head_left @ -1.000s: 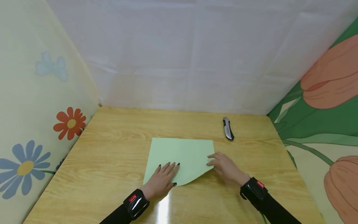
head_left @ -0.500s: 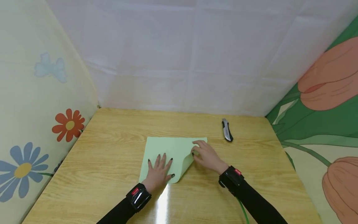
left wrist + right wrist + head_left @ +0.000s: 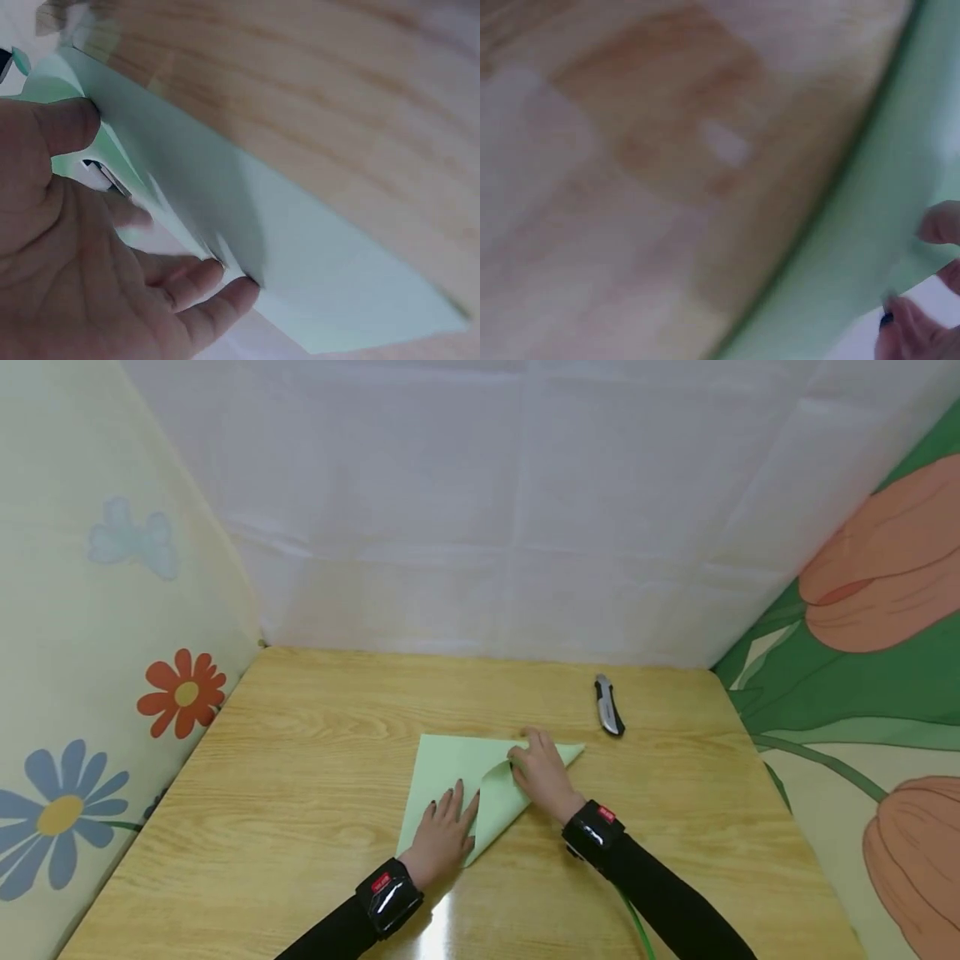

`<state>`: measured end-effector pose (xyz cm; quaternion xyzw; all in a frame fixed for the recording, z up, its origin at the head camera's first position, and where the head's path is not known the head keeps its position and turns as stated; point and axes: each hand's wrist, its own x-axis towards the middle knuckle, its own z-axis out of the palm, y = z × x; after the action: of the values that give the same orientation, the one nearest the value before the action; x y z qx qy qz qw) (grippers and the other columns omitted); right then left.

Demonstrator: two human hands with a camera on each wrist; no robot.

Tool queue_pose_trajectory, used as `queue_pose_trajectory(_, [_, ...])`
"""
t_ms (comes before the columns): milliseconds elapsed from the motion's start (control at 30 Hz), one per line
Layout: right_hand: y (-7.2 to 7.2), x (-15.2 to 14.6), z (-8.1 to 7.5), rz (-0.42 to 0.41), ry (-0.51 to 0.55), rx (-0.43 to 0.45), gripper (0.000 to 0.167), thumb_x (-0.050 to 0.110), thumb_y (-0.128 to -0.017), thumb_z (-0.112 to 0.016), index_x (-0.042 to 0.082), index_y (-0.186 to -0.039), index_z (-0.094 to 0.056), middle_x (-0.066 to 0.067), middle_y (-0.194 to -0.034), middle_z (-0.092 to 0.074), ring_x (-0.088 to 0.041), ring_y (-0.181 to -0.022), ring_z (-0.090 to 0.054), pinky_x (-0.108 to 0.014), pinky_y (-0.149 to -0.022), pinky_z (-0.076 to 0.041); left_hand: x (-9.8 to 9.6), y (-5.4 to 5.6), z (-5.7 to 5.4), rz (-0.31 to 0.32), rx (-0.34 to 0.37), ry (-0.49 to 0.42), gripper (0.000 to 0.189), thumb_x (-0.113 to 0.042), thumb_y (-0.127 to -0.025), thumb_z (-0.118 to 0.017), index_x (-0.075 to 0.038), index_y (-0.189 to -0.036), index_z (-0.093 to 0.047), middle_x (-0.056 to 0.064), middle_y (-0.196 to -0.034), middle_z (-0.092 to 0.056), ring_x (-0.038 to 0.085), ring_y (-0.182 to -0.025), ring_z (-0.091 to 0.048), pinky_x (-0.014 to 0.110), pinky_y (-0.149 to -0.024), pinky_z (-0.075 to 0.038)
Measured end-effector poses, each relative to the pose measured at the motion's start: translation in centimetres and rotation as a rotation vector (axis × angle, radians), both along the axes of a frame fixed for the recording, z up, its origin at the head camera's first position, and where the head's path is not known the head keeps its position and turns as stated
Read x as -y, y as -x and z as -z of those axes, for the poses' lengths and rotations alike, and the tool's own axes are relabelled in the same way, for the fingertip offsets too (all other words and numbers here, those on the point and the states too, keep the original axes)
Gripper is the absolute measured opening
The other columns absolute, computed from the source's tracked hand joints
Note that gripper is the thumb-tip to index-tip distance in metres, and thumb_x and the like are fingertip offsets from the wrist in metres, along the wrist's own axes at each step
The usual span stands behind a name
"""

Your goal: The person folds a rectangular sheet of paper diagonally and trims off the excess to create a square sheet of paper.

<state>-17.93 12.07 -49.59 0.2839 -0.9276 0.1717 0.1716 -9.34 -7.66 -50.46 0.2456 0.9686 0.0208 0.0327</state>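
In the head view a light green sheet of paper point(image 3: 450, 760) lies on the table, its near right corner folded over in a diagonal flap point(image 3: 498, 806). My left hand point(image 3: 438, 839) rests on the paper's near left part with fingers spread. The left wrist view has its fingertips point(image 3: 240, 292) against the sheet point(image 3: 300, 247). My right hand point(image 3: 543, 777) pinches the loose edge of the flap between thumb and fingers. From the right wrist, the rounded fold point(image 3: 817, 247) runs diagonally beside the fingers point(image 3: 941, 223).
A grey and black utility knife point(image 3: 609, 706) lies behind the paper to the right. The wooden table point(image 3: 300, 760) meets a white cloth backdrop point(image 3: 480, 527) at the back. Printed panels flank both sides, and a green cable point(image 3: 636, 922) hangs by the right sleeve.
My right hand has carried the near right corner leftward and up over the sheet, turning a slight curl into a diagonal fold. The left hand stays on the paper, which has shifted slightly.
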Motion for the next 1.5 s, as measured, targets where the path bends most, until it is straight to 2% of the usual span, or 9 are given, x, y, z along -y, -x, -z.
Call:
queue_pose_trajectory(233, [1.1,0.7,1.7,-0.027,-0.046,0.064,0.019,0.006,-0.078,-0.073,0.006,-0.096,-0.067,-0.017,-0.108,-0.057,-0.028,-0.086,-0.059,-0.037,-0.063,-0.05,0.2,0.2,0.1,-0.083,-0.038,-0.008,0.073,-0.038,-0.086,-0.063,0.0,-0.141,-0.034,0.028,-0.142,-0.035,0.041,-0.13,-0.035,0.055,-0.101,-0.035])
queue_pose_trajectory(367, [0.8,0.8,1.6,-0.003,-0.083,0.084,0.04,0.008,-0.08,-0.073,0.001,-0.117,-0.059,-0.016,-0.109,-0.056,-0.026,-0.08,-0.061,-0.036,-0.062,-0.051,0.3,0.3,0.0,-0.084,-0.036,-0.017,0.069,-0.037,-0.086,-0.063,0.0,-0.139,-0.039,0.026,-0.141,-0.037,0.041,-0.128,-0.038,0.052,-0.098,-0.039])
queue_pose_trajectory(433, [0.3,0.7,1.4,-0.005,-0.109,0.117,0.041,0.01,-0.083,-0.07,0.0,-0.12,-0.056,-0.015,-0.107,-0.057,-0.024,-0.077,-0.061,-0.036,-0.063,-0.052,0.4,0.4,0.0,-0.073,-0.032,-0.006,0.064,-0.037,-0.088,-0.061,-0.001,-0.137,-0.042,0.025,-0.141,-0.038,0.04,-0.127,-0.039,0.051,-0.098,-0.04])
queue_pose_trajectory(500, [-0.4,0.4,1.1,-0.029,-0.141,0.184,0.036,0.013,-0.088,-0.065,-0.001,-0.12,-0.056,-0.016,-0.11,-0.058,-0.026,-0.084,-0.062,-0.038,-0.072,-0.052,0.5,0.4,0.1,-0.063,-0.022,0.003,0.06,-0.036,-0.09,-0.058,-0.002,-0.137,-0.043,0.024,-0.142,-0.038,0.039,-0.128,-0.039,0.05,-0.098,-0.04])
queue_pose_trajectory(567, [-1.2,0.1,0.9,-0.061,-0.202,0.283,0.036,0.018,-0.094,-0.057,-0.002,-0.123,-0.055,-0.02,-0.122,-0.055,-0.03,-0.103,-0.059,-0.044,-0.089,-0.047,0.8,0.4,0.1,-0.064,-0.011,-0.003,0.057,-0.036,-0.091,-0.057,-0.004,-0.137,-0.045,0.026,-0.142,-0.036,0.04,-0.128,-0.038,0.052,-0.098,-0.039])
queue_pose_trajectory(633, [-1.8,-0.3,0.6,-0.084,-0.262,0.374,0.04,0.023,-0.097,-0.05,-0.001,-0.13,-0.052,-0.022,-0.136,-0.046,-0.034,-0.123,-0.046,-0.052,-0.103,-0.034,1.1,0.5,0.2,-0.073,0.01,-0.025,0.056,-0.035,-0.091,-0.058,-0.007,-0.138,-0.046,0.029,-0.142,-0.033,0.041,-0.129,-0.036,0.055,-0.099,-0.037])
queue_pose_trajectory(733, [-2.3,-0.7,0.6,-0.092,-0.315,0.465,0.05,0.03,-0.1,-0.043,0.002,-0.141,-0.039,-0.021,-0.149,-0.029,-0.035,-0.137,-0.025,-0.057,-0.11,-0.016,1.5,0.6,0.1,-0.087,0.043,-0.076,0.054,-0.034,-0.09,-0.06,-0.011,-0.137,-0.047,0.035,-0.141,-0.029,0.045,-0.13,-0.032,0.06,-0.099,-0.034])
queue_pose_trajectory(1100, [-0.9,-0.3,1.0,-0.038,-0.34,0.604,0.062,0.043,-0.1,-0.037,0.009,-0.149,-0.023,-0.014,-0.156,-0.012,-0.03,-0.143,-0.01,-0.055,-0.112,-0.004,1.9,1.0,0.2,-0.062,0.049,-0.103,0.053,-0.033,-0.089,-0.061,-0.011,-0.136,-0.049,0.036,-0.139,-0.031,0.047,-0.128,-0.034,0.06,-0.098,-0.035])
queue_pose_trajectory(1500, [-0.2,0.2,0.7,-0.046,-0.394,0.616,0.063,0.043,-0.1,-0.037,0.009,-0.15,-0.02,-0.014,-0.156,-0.009,-0.029,-0.143,-0.008,-0.055,-0.112,-0.003,2.0,1.1,0.2,-0.049,0.039,-0.103,0.057,-0.033,-0.088,-0.063,-0.007,-0.136,-0.048,0.037,-0.139,-0.031,0.047,-0.127,-0.035,0.06,-0.096,-0.037])
